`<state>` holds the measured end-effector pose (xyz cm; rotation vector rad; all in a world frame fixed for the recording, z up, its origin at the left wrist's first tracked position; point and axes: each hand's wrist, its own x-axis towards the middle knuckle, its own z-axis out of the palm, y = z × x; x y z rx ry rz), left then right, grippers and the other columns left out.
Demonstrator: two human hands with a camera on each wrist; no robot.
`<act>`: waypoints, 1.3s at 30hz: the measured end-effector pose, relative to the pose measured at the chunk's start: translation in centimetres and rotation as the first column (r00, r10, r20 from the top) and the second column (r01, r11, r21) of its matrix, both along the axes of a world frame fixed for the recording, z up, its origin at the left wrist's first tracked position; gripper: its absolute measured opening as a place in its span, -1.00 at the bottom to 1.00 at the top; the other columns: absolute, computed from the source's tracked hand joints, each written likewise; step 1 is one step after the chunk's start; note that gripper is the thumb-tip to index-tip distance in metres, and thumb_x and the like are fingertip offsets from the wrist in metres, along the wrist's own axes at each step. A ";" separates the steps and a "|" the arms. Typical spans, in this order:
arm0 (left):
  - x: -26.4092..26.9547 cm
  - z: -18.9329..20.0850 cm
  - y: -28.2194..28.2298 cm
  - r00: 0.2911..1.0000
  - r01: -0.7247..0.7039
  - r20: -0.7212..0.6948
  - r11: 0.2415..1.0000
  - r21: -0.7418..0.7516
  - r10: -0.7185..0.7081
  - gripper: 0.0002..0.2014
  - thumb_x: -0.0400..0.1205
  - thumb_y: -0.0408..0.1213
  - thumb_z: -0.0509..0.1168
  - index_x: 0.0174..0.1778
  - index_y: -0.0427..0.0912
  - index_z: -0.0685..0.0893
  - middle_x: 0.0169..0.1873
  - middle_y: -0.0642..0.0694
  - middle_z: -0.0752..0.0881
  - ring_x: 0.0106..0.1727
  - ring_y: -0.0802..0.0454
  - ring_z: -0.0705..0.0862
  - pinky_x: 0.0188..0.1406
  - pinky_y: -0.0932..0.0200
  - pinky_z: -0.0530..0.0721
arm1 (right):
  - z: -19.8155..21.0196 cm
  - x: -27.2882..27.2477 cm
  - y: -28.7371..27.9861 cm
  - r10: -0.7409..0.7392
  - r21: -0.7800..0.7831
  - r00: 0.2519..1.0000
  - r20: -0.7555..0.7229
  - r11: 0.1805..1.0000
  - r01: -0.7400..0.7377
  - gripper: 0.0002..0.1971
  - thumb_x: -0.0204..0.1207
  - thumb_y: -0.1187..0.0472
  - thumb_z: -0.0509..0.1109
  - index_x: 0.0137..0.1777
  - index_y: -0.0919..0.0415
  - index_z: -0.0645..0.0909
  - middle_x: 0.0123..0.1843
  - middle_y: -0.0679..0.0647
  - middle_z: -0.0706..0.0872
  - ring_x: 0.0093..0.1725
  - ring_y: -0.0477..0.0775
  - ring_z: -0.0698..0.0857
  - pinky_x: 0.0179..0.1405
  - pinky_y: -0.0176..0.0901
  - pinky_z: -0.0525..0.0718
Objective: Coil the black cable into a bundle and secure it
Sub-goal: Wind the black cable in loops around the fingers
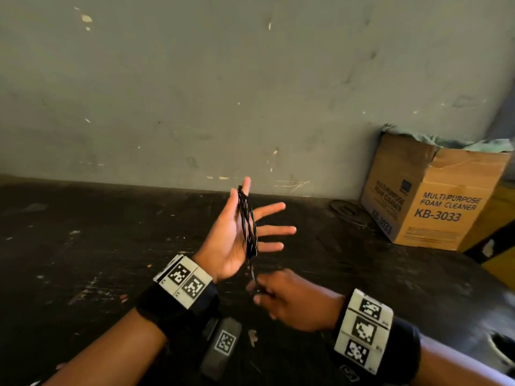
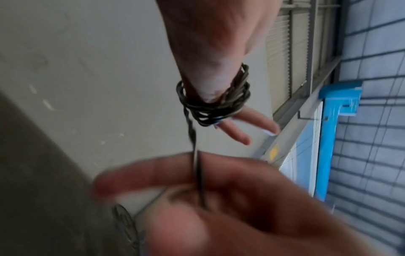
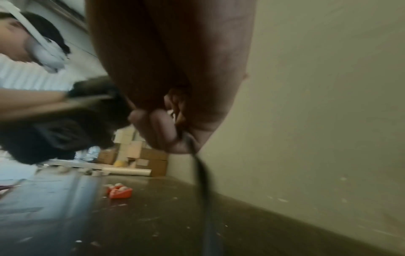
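Note:
The thin black cable [image 1: 247, 221] is wound in several loops round my left hand [image 1: 237, 232], which is held up over the dark table with its fingers spread straight. In the left wrist view the loops of the cable [image 2: 213, 105] circle the fingers at their base. One strand runs down from the loops into my right hand [image 1: 281, 296], just below. There the thumb and fingers pinch the cable [image 2: 198, 175]. The right wrist view shows the curled fingers [image 3: 162, 131] with the blurred cable [image 3: 202, 175] leaving them.
A cardboard box [image 1: 434, 196] marked foam cleaner stands at the back right against the grey wall [image 1: 195, 93]. A dark ring [image 1: 345, 208] lies beside it. A small grey block with a marker [image 1: 223, 346] lies on the scuffed black table [image 1: 83, 260]. An orange tape dispenser [image 3: 119, 192] sits further off.

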<state>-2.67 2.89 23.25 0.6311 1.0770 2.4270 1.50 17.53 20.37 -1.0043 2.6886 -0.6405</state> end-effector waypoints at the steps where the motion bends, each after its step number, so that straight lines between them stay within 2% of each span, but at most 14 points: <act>1: -0.2 -0.1 0.1 0.998 -0.055 -0.036 0.997 -0.053 0.053 -0.53 0.67 0.21 -0.19 0.55 0.48 0.10 0.39 -0.29 0.61 0.01 -0.32 0.81 -0.41 -0.04 0.83 | 0.1 0.3 -0.4 0.011 0.022 1.000 0.003 1.000 -0.011 -0.78 0.68 0.20 0.21 0.23 0.23 0.57 -0.21 -0.09 0.62 -0.30 -0.21 0.58 -0.18 -0.26 0.62; 4: -0.6 -0.9 0.5 0.965 -0.207 -0.220 0.931 -0.300 0.144 -0.50 0.61 0.24 -0.20 0.53 0.55 0.00 0.43 -0.18 0.57 -0.03 -0.20 0.82 -0.29 -0.12 0.82 | 1.6 0.8 -0.9 0.033 0.024 0.998 -0.058 0.999 -0.031 -0.79 0.67 0.19 0.23 0.07 0.29 0.63 -0.18 0.01 0.64 -0.27 -0.14 0.57 -0.21 -0.30 0.54; 7: -0.4 -2.4 0.4 0.925 -0.281 -0.365 0.837 -0.469 0.107 -0.52 0.54 0.30 -0.16 0.41 0.67 0.00 0.26 -0.18 0.69 -0.21 -0.10 0.80 -0.31 -0.14 0.74 | 4.5 0.6 -0.6 0.032 0.054 0.994 -0.107 0.998 -0.027 -0.87 0.62 0.19 0.30 -0.05 0.19 0.67 -0.29 -0.21 0.52 -0.31 -0.26 0.60 -0.12 -0.36 0.59; 11: 0.3 -4.1 -0.3 0.947 -0.202 -0.322 0.810 -0.550 0.017 -0.39 0.52 0.32 -0.14 0.55 0.50 -0.02 -0.14 -0.39 0.74 -0.65 0.09 0.60 -0.83 0.33 0.41 | 9.1 -0.7 1.0 -0.004 0.107 0.978 -0.207 0.994 0.027 -0.91 0.55 0.16 0.40 -0.08 0.15 0.71 -0.35 -0.23 0.59 -0.36 -0.49 0.57 -0.32 -0.55 0.49; 13: 0.6 -4.5 -0.4 0.957 -0.144 -0.289 0.807 -0.573 -0.034 -0.36 0.51 0.33 -0.13 0.57 0.40 0.05 -0.19 -0.27 0.72 -0.72 0.16 0.53 -0.85 0.38 0.29 | 11.1 -1.5 1.5 0.009 0.107 0.964 -0.266 0.994 0.020 -0.91 0.49 0.14 0.47 -0.11 0.15 0.73 -0.39 -0.27 0.59 -0.37 -0.47 0.59 -0.36 -0.55 0.47; 16: 0.8 -4.8 -0.5 0.961 -0.046 -0.247 0.802 -0.596 -0.128 -0.46 0.48 0.38 -0.09 0.43 0.54 0.18 -0.26 -0.18 0.72 -0.72 0.18 0.49 -0.85 0.40 0.28 | 13.5 -2.6 2.3 -0.005 0.091 0.905 -0.426 0.995 0.049 -0.85 0.41 0.08 0.54 -0.18 0.16 0.76 -0.57 -0.23 0.59 -0.46 -0.37 0.58 -0.47 -0.49 0.40; 18: 1.1 -4.7 -0.7 0.956 0.004 -0.231 0.797 -0.604 -0.180 -0.39 0.47 0.38 -0.08 0.51 0.54 0.08 -0.27 -0.18 0.71 -0.71 0.18 0.50 -0.85 0.41 0.31 | 15.1 -3.1 3.0 -0.032 0.050 0.862 -0.507 0.997 0.067 -0.86 0.39 0.08 0.55 -0.20 0.14 0.77 -0.52 -0.45 0.63 -0.46 -0.41 0.57 -0.49 -0.52 0.41; 21: 1.6 -4.4 -0.9 0.941 0.088 -0.221 0.817 -0.570 -0.256 -0.42 0.53 0.33 -0.12 0.53 0.54 0.05 -0.25 -0.17 0.70 -0.70 0.19 0.50 -0.85 0.40 0.30 | 16.0 -4.0 4.4 -0.055 0.009 0.827 -0.560 0.997 0.072 -0.83 0.43 0.10 0.52 -0.13 0.20 0.80 -0.56 -0.41 0.64 -0.45 -0.39 0.61 -0.43 -0.60 0.45; 25: 2.6 -2.8 -1.0 0.920 0.206 -0.221 0.880 -0.429 -0.323 -0.47 0.57 0.32 -0.08 0.52 0.53 0.14 -0.23 -0.19 0.71 -0.69 0.19 0.52 -0.84 0.30 0.21 | 13.3 -5.6 5.6 -0.054 0.009 0.865 -0.498 0.998 0.067 -0.73 0.53 0.06 0.38 -0.01 0.23 0.81 -0.17 0.06 0.87 -0.36 -0.21 0.71 -0.35 -0.52 0.61; 28: 2.8 -1.4 -1.1 0.898 0.328 -0.200 0.900 -0.287 -0.391 -0.47 0.57 0.31 0.00 0.51 0.51 0.21 -0.14 -0.29 0.72 -0.68 0.15 0.59 -0.87 0.32 0.25 | 9.5 -5.7 5.6 -0.060 -0.038 0.923 -0.381 0.998 0.049 -0.72 0.55 -0.04 0.23 -0.13 0.01 0.76 -0.39 0.07 0.76 -0.50 -0.17 0.56 -0.49 -0.43 0.51; 32: 2.4 0.2 -0.8 0.887 0.431 -0.142 0.898 -0.087 -0.440 -0.50 0.62 0.23 -0.14 0.54 0.48 0.16 0.34 -0.43 0.61 -0.40 -0.10 0.81 -0.75 0.23 0.67 | 4.7 -4.5 3.8 -0.047 -0.202 0.969 -0.244 0.979 -0.004 -0.80 0.60 0.38 0.29 0.08 0.30 0.74 -0.02 0.12 0.83 -0.13 -0.22 0.77 -0.11 -0.41 0.72; 33: 2.2 0.6 -0.7 0.897 0.423 -0.122 0.905 -0.034 -0.424 -0.50 0.63 0.22 -0.15 0.54 0.47 0.16 0.42 -0.42 0.55 -0.31 -0.16 0.83 -0.68 0.16 0.74 | 3.7 -4.1 3.2 -0.039 -0.232 0.976 -0.216 0.973 -0.012 -0.80 0.60 0.42 0.28 0.07 0.31 0.72 -0.01 0.11 0.82 -0.07 -0.22 0.77 -0.06 -0.34 0.74; 35: 1.5 1.1 -0.7 0.931 0.360 -0.082 0.933 0.033 -0.356 -0.50 0.64 0.22 -0.15 0.55 0.44 0.16 0.47 -0.39 0.49 -0.21 -0.23 0.84 -0.59 0.07 0.79 | 2.3 -3.1 2.0 -0.041 -0.245 0.982 -0.183 0.969 -0.005 -0.80 0.63 0.41 0.23 -0.04 0.26 0.70 -0.24 -0.08 0.73 -0.26 -0.34 0.70 -0.23 -0.35 0.69; 39: -0.3 1.1 -1.3 0.992 0.118 -0.045 0.993 -0.018 -0.119 -0.52 0.66 0.21 -0.14 0.55 0.45 0.16 0.39 -0.32 0.61 -0.20 -0.24 0.84 -0.56 0.02 0.80 | 1.8 -1.4 -0.1 0.010 -0.176 0.992 -0.129 0.984 -0.033 -0.77 0.70 0.22 0.18 0.16 0.25 0.65 -0.35 -0.17 0.56 -0.41 -0.26 0.59 -0.33 -0.48 0.57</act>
